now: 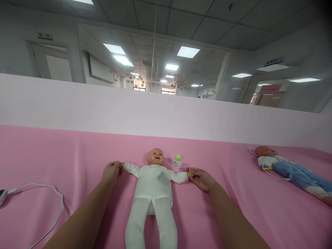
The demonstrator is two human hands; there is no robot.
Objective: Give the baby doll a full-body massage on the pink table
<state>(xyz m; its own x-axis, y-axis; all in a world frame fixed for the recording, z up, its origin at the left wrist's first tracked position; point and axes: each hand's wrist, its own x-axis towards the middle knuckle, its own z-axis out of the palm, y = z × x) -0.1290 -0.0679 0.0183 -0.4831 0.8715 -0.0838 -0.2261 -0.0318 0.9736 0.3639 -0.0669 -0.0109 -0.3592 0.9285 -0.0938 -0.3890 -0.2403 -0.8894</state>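
Note:
A baby doll (154, 183) in a white long-sleeved top and white trousers lies on its back on a pink sheet (202, 214), head away from me. Its arms are spread out to both sides. My left hand (112, 171) is closed round the doll's hand on the left. On the other side, my right hand (202, 178) pinches the doll's other hand between thumb and fingers. Close to the doll's head, a small clear bottle (177, 162) with a green cap stands upright, a short way from my right fingertips.
At far right lies a second doll (293, 169) in blue and white clothes, with a thin white tube beside it. A white cable (55, 190) curls across the sheet at left, joined to a device (3, 197). A white wall with a large window above borders the back.

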